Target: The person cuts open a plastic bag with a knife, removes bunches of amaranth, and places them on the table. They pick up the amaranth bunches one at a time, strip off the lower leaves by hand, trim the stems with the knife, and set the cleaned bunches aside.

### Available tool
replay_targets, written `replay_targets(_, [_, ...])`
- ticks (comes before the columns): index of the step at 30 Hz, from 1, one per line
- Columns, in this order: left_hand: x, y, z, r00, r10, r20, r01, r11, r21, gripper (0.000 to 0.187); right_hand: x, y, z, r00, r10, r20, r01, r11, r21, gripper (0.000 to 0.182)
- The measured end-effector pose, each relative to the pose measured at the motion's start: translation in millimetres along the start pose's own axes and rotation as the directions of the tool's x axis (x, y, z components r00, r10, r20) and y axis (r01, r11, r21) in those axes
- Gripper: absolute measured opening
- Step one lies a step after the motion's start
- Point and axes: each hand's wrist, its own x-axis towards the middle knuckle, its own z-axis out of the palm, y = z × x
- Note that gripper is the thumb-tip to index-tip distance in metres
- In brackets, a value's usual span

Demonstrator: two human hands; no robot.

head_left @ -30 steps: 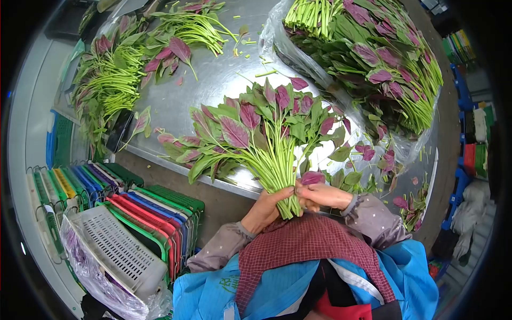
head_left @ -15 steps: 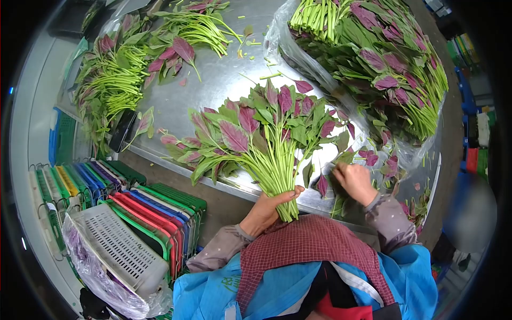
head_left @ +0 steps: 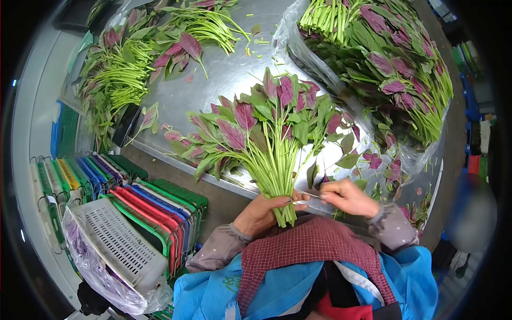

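My left hand [head_left: 261, 212] is wrapped round the lower stems of a bunch of amaranth greens [head_left: 274, 154]. The bunch stands upright, its green and purple leaves fanned out over the metal table [head_left: 234, 72] and its cut ends below my fingers. Close by on the right, my right hand [head_left: 349, 197] is closed in a pinch on a thin pale strip [head_left: 309, 194], which stretches across to the stems at my left fingertips. I cannot tell what the strip is made of. Loose amaranth leaves [head_left: 373, 160] lie beyond my right hand.
A large heap of amaranth [head_left: 394, 80] in clear plastic fills the back right. More bunches [head_left: 120, 74] lie at the far left beside a black object [head_left: 126, 127]. Colourful plastic crates [head_left: 160, 213] and a white perforated basket [head_left: 120, 242] stand at the lower left, below the table edge.
My right hand has moved down and left from the loose leaves to beside the stems, with the thin strip now showing in its pinch. My left hand still grips the bunch.
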Motion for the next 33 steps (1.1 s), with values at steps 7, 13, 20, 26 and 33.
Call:
replay_targets(7, [13.0, -8.9, -9.4, 0.969, 0.120, -0.214, 0.004, 0.865, 0.502, 0.029, -4.1, -25.4, -30.3, 0.881, -0.184, -0.436, -0.146, 0.770, -0.621, 0.019])
replay_targets(13, [8.4, -20.4, -10.2, 0.971, 0.202, -0.129, -0.063, 0.736, 0.674, 0.036, 65.8, -48.9, 12.9, 0.832, -0.334, -0.443, 0.143, 0.901, -0.409, 0.027])
replay_targets(20, [-0.9, -21.3, -14.4, 0.970, 0.192, -0.148, -0.063, 0.789, 0.611, 0.034, 73.5, -34.6, 13.7, 0.980, -0.010, -0.201, 0.060, 0.968, 0.242, 0.014])
replay_targets(26, [0.5, -11.3, 5.0, 0.942, 0.261, -0.210, -0.169, 0.911, 0.375, 0.030, 24.1, -56.4, 9.1, 0.991, 0.056, 0.125, -0.123, 0.774, 0.621, 0.012])
replay_targets(33, [-1.7, 8.3, 15.3, 0.926, 0.329, -0.183, -0.141, 0.753, 0.642, 0.022, -15.8, -5.5, -24.0, 0.920, 0.172, -0.351, -0.386, 0.546, -0.744, 0.049])
